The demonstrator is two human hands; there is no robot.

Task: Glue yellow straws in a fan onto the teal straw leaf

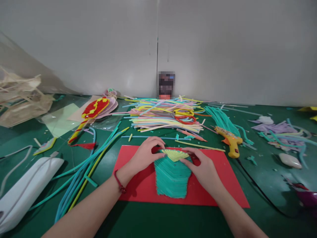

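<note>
- Yellow chevron-patterned piece (175, 154): located at the 12 o'clock end of the teal ribbed panel (172, 181), point facing 6 o'clock.
- Left hand (146, 150): fingers bent, pinching the piece at 9 o'clock.
- Right hand (204, 168): thumb and fingers pinching it at 3 o'clock.
- Panel lies flat on a red sheet (143, 190).
- Multicoloured strips (160, 122): heaped beyond the sheet, 12 o'clock.
- Yellow glue gun (233, 145): 2 o'clock, corded, near the sheet.
- Red-and-yellow fan-shaped ornament (96, 108): 10 o'clock, well apart.
</note>
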